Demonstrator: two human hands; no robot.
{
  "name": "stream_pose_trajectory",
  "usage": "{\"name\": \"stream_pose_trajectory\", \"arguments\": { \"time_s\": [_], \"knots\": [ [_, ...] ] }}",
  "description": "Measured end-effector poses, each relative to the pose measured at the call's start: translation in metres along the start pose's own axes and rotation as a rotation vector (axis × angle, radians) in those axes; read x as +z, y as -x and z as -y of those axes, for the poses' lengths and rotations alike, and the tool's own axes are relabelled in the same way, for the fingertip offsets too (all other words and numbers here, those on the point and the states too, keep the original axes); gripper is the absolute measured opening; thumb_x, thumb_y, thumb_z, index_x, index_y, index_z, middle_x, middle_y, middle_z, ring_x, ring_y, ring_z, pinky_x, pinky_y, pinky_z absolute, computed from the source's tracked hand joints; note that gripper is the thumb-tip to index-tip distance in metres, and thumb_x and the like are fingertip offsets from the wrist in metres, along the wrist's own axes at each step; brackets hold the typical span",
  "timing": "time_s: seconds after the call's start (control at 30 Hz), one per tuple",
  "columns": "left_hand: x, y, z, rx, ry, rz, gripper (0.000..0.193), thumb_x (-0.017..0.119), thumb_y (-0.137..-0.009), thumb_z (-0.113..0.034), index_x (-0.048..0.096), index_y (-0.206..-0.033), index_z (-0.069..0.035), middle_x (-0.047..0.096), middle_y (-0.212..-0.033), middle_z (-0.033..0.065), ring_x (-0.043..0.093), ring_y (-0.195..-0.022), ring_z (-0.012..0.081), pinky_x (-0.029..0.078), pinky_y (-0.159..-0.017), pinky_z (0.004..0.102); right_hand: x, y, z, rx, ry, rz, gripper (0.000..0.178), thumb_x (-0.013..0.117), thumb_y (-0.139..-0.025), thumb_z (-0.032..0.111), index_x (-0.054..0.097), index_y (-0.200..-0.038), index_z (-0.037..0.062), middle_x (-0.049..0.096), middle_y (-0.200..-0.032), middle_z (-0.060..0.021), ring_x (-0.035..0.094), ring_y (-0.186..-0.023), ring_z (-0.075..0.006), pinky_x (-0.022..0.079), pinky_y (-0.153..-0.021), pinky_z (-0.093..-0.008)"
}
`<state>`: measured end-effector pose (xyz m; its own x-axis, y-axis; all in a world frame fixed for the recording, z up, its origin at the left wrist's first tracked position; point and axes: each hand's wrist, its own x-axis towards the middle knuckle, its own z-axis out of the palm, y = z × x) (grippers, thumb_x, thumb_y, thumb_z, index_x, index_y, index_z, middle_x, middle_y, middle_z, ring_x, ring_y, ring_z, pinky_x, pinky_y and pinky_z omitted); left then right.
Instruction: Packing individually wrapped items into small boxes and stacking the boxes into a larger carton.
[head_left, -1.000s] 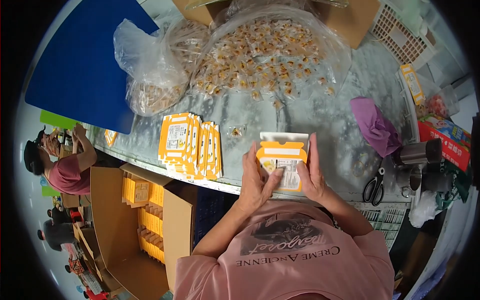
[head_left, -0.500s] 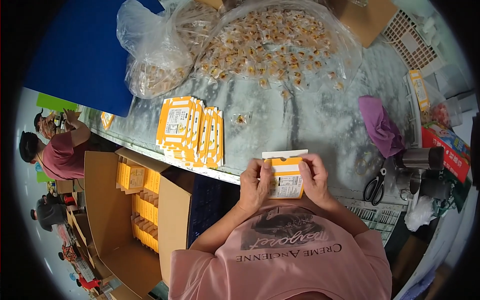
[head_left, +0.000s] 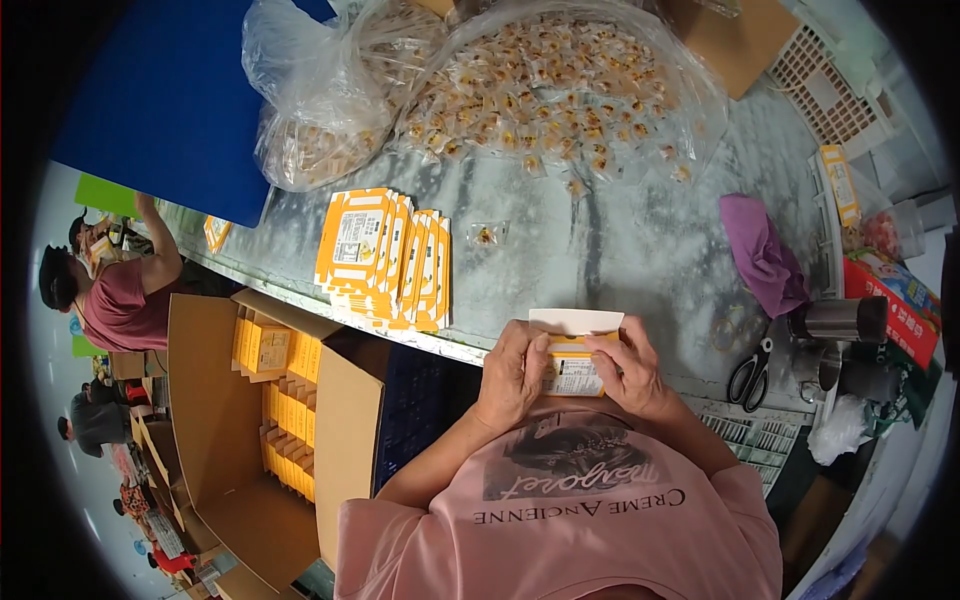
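Yellow-and-white cardboard forms a small rectangular box (head_left: 574,376), white flap (head_left: 576,322) raised, held just before the pink short-sleeved shirt (head_left: 590,530), the left hand (head_left: 512,370) gripping one side with bent fingers, the right hand (head_left: 630,366) its opposite upper edge, fingers curled.

The shirt (head_left: 580,545) at 5 o'clock bears white script above a line of dark capitals, both upside down. Fine dark print, too small to read, stands on the held box (head_left: 573,375) at 4, the cartons (head_left: 355,237) at 10 and the packed boxes (head_left: 271,350) at 8. The red box (head_left: 888,314) at 3 shows white characters.
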<state>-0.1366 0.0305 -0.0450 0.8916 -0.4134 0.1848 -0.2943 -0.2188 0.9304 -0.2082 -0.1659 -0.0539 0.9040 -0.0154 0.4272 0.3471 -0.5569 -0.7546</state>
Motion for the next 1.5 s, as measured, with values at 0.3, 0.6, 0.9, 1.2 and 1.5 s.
{"name": "stream_pose_trajectory", "arguments": {
  "time_s": [0.3, 0.6, 0.9, 1.2, 1.5],
  "knots": [
    [-0.002, 0.007, -0.001, -0.119, -0.133, 0.220, 0.055, 0.070, -0.091, -0.012, 0.042, -0.137, -0.001, 0.058, -0.110, 0.0206, 0.064, -0.076, 0.0258, 0.053, -0.064, 0.0360, 0.019, 0.008, -0.006, 0.104, -0.101, -0.089, 0.038, 0.056, -0.094, 0.002, 0.050, -0.131, -0.0015, 0.055, -0.122, -0.0189, 0.058, -0.111, -0.0285, 0.047, -0.093, -0.0349],
    [-0.041, 0.022, -0.037, -0.094, 0.171, 0.079, 0.095, 0.071, -0.091, -0.010, 0.003, -0.156, -0.002, 0.056, -0.128, 0.0245, 0.068, -0.094, 0.0240, 0.056, -0.080, 0.0352, 0.053, -0.034, -0.011, 0.554, -0.776, -0.144, 0.038, 0.039, -0.109, 0.028, 0.050, -0.135, 0.0019, 0.060, -0.120, -0.0046, 0.055, -0.108, -0.0094, 0.043, -0.095, -0.0254],
    [-0.179, 0.064, -0.073, -0.232, 0.126, -0.442, 0.052, 0.068, -0.092, -0.012, 0.047, -0.138, 0.003, 0.066, -0.101, 0.0064, 0.059, -0.089, 0.0101, 0.050, -0.076, 0.0262, 0.125, -0.105, 0.079, 0.266, -0.781, 0.283, 0.041, 0.043, -0.107, 0.022, 0.043, -0.142, 0.0001, 0.061, -0.120, -0.0121, 0.061, -0.098, -0.0140, 0.050, -0.087, -0.0290],
    [-0.364, 0.130, 0.029, -0.412, -1.106, -0.687, 0.046, 0.063, -0.085, -0.003, 0.049, -0.128, 0.003, 0.058, -0.108, 0.0218, 0.058, -0.100, 0.0395, 0.049, -0.088, 0.0450, 0.157, -0.097, 0.041, 0.527, -0.691, 0.477, 0.039, 0.047, -0.105, 0.022, 0.046, -0.138, -0.0003, 0.063, -0.114, -0.0176, 0.066, -0.083, -0.0166, 0.056, -0.071, -0.0280],
    [-0.419, 0.109, 0.211, -0.365, -1.478, -0.486, 0.046, 0.055, -0.082, 0.000, 0.049, -0.127, 0.003, 0.051, -0.110, 0.0194, 0.050, -0.104, 0.0352, 0.044, -0.090, 0.0437, 0.167, -0.125, 0.019, -0.094, -0.021, 0.363, 0.031, 0.057, -0.095, 0.008, 0.055, -0.125, -0.0018, 0.061, -0.120, -0.0184, 0.061, -0.106, -0.0327, 0.049, -0.092, -0.0397]
  ]
}}
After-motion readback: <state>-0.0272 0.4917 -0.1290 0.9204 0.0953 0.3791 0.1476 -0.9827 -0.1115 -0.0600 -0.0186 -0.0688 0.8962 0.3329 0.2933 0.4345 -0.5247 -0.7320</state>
